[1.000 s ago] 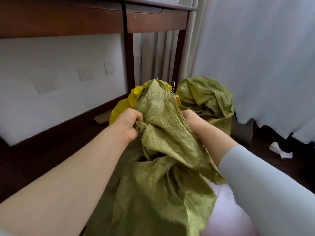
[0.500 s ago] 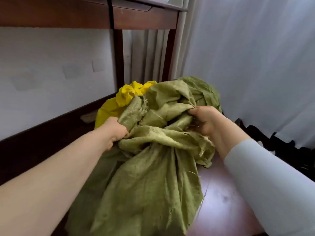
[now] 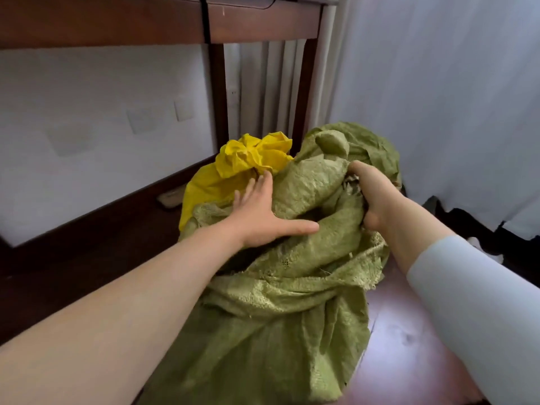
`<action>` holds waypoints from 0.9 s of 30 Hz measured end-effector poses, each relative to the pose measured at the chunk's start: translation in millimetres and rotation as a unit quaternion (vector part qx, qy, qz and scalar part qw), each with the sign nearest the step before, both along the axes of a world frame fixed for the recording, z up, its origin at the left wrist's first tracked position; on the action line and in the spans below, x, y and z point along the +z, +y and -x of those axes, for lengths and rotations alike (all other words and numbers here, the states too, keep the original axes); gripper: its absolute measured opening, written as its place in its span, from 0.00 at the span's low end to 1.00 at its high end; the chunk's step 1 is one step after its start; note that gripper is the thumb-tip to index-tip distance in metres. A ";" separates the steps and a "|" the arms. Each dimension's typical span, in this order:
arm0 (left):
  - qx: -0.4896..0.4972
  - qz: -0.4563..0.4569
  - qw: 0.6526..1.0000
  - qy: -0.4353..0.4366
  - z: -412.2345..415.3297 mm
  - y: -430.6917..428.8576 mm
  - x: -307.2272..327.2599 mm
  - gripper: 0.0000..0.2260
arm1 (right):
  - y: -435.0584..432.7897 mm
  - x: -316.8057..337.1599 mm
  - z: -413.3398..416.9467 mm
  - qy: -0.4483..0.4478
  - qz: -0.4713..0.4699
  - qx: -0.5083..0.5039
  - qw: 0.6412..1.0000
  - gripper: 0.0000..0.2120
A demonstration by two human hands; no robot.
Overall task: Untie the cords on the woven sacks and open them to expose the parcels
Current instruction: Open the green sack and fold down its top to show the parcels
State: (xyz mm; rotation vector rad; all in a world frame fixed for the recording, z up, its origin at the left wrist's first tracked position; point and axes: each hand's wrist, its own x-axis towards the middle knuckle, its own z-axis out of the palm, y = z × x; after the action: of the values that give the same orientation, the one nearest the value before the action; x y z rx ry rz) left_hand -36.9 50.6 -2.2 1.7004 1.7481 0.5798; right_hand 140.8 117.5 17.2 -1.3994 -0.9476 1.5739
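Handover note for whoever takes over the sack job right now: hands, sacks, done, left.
Left hand: open, flat on the near green sack.
Right hand: grips bunched fabric at that sack's mouth.
Yellow sack and second green sack sit behind it; yellow top is bunched.
Done: near sack's mouth looks loosened; cord not discernible.
Left: spread it open, no parcels show yet; then the other two sacks.

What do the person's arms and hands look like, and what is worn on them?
The left hand and right hand are bare: no gloves, rings or watch show. A smooth pale blue-grey sleeve covers the right arm down to mid-forearm. The left arm shows no sleeve.
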 end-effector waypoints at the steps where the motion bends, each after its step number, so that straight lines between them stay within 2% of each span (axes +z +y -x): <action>1: -0.003 0.029 0.999 0.017 -4.6 2.7 -2.5 0.52 | -0.7 -0.4 -4.5 -0.003 0.001 0.005 1.000 0.14; 2: 0.005 0.040 0.999 0.014 -4.7 6.2 -6.4 0.48 | -0.6 -2.0 -11.6 -0.005 0.004 0.008 1.000 0.13; 3: 0.018 0.037 0.999 -0.007 -1.2 10.0 -9.2 0.40 | -1.1 -4.0 -20.0 -0.009 0.007 0.014 1.000 0.14; 5: 0.066 0.035 0.990 -0.122 13.9 16.1 -5.2 0.19 | -1.3 -8.5 -40.3 -0.035 0.010 0.026 0.999 0.19; 6: 0.095 0.055 0.973 -0.205 24.3 18.8 0.0 0.15 | -2.0 -11.2 -50.9 -0.057 0.010 0.032 0.998 0.22; 7: 0.113 0.090 0.949 -0.281 35.4 21.1 4.9 0.16 | -3.6 -13.6 -60.0 -0.081 0.013 0.048 0.995 0.25; 8: 0.108 0.130 0.927 -0.334 44.8 22.1 10.8 0.17 | -6.3 -15.4 -67.2 -0.102 0.017 0.073 0.992 0.27; 9: 0.092 0.155 0.919 -0.351 51.5 22.0 16.3 0.15 | -9.8 -16.7 -72.2 -0.123 0.022 0.099 0.987 0.27; 11: 0.087 0.176 0.918 -0.345 55.7 22.1 21.0 0.09 | -13.0 -18.7 -77.2 -0.188 0.021 0.121 0.974 0.27; 15: 0.156 0.182 0.919 -0.313 56.2 18.3 10.9 0.12 | -7.1 -24.9 -81.4 -0.386 -0.022 0.063 0.920 0.29; 18: 0.208 0.184 0.915 -0.292 66.1 15.7 -3.1 0.15 | -2.0 -32.2 -90.8 -0.474 -0.081 0.027 0.876 0.25; 21: 0.253 0.169 0.911 -0.280 68.1 17.0 -11.6 0.17 | -0.8 -37.7 -81.5 -0.546 -0.129 0.042 0.826 0.18; 23: 0.262 0.153 0.912 -0.274 63.5 21.2 -11.5 0.19 | -2.4 -29.4 -58.1 -0.579 -0.220 0.049 0.783 0.16; 25: 0.257 0.153 0.917 -0.265 58.1 26.6 -9.4 0.21 | -12.0 -14.8 -23.6 -0.531 -0.323 0.132 0.772 0.22; 26: 0.250 0.156 0.920 -0.259 55.2 27.1 -6.7 0.21 | -19.5 -8.3 -4.1 -0.503 -0.348 0.198 0.766 0.29; 27: 0.241 0.161 0.922 -0.257 52.8 26.9 -4.4 0.21 | -27.7 -4.5 16.0 -0.502 -0.358 0.257 0.744 0.38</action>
State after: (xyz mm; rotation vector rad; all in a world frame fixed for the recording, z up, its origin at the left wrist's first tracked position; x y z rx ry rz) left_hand -89.7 77.5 -6.6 0.7893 1.7382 0.8109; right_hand 124.8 89.8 12.7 -1.3914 -2.4352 0.4451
